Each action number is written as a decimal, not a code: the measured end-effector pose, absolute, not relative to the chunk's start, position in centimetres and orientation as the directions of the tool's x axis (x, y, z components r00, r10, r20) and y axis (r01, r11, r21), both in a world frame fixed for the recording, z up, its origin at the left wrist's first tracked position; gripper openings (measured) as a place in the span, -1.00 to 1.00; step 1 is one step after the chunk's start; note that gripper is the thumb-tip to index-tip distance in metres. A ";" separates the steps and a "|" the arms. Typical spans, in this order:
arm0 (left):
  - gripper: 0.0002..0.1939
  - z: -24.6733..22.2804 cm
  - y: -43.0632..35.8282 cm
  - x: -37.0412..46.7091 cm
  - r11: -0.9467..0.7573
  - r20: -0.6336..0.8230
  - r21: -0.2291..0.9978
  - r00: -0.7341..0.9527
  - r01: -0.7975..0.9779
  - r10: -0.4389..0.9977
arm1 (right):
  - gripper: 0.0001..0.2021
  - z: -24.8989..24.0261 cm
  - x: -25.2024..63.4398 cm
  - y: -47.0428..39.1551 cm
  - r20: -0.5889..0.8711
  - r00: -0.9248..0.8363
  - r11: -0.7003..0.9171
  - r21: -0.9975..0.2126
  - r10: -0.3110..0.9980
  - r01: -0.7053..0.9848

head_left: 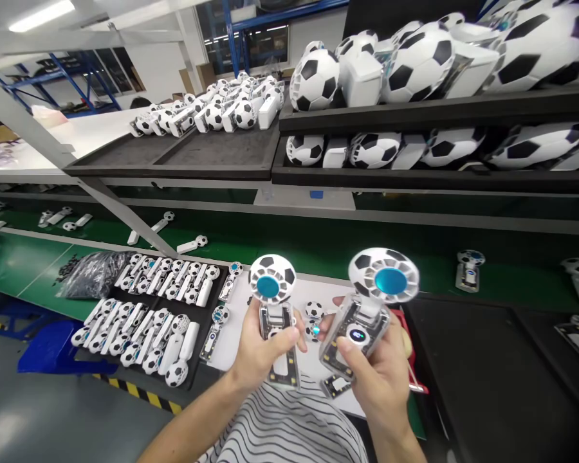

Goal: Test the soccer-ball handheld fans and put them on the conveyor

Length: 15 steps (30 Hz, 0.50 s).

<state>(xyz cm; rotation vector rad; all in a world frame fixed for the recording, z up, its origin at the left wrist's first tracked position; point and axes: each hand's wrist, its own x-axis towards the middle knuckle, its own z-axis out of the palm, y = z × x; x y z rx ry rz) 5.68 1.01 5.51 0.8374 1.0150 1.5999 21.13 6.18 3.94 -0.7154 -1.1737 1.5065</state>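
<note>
Two hands (265, 347) hold two football-patterned fans (271, 278); two more stand beside the black tray's (174, 306) right edge; one plastic bag (94, 274), one blue stool (53, 347).

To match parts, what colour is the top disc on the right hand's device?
The top disc is blue, clearest in head view.

Around you, to the left and ahead
At your left, a crumpled plastic bag (96, 274) lies on the green tabletop (31, 257), near a blue seat (53, 347); yellow-and-black tape (139, 393) crosses the grey floor (33, 411). Farther off, you see a lit ceiling lamp (42, 15).
</note>
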 end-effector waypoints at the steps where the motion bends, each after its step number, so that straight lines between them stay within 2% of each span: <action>1: -0.81 5.4 1.2 5.6 -0.128 0.037 0.939 -0.276 -0.320 0.960 | -0.65 4.2 21.2 6.4 0.156 -0.282 0.051 -0.937 0.947 -0.345; 4: -0.83 5.3 1.7 5.3 -0.128 0.013 0.945 -0.356 -0.301 0.934 | -0.61 4.9 21.6 7.0 0.129 -0.357 -0.001 -0.940 0.925 -0.342; 7: -0.71 5.5 2.0 4.6 -0.096 -0.097 0.869 -0.358 -0.485 0.929 | -0.51 5.4 22.0 7.3 0.046 -0.408 -0.106 -0.933 0.912 -0.343; 10: -0.72 5.5 2.2 4.1 0.001 -0.225 0.795 -0.293 -0.607 0.929 | -0.47 5.5 21.9 7.5 0.012 -0.429 -0.153 -0.925 0.903 -0.348; 12: -0.72 5.3 2.3 4.0 0.029 -0.263 0.802 -0.309 -0.596 0.914 | -0.47 5.5 21.7 7.6 0.023 -0.373 -0.124 -0.923 0.927 -0.365; 15: -0.76 4.9 2.7 4.0 -0.036 -0.219 0.877 -0.466 -0.479 0.857 | -0.48 5.7 22.5 8.1 0.036 -0.297 -0.087 -0.917 0.954 -0.389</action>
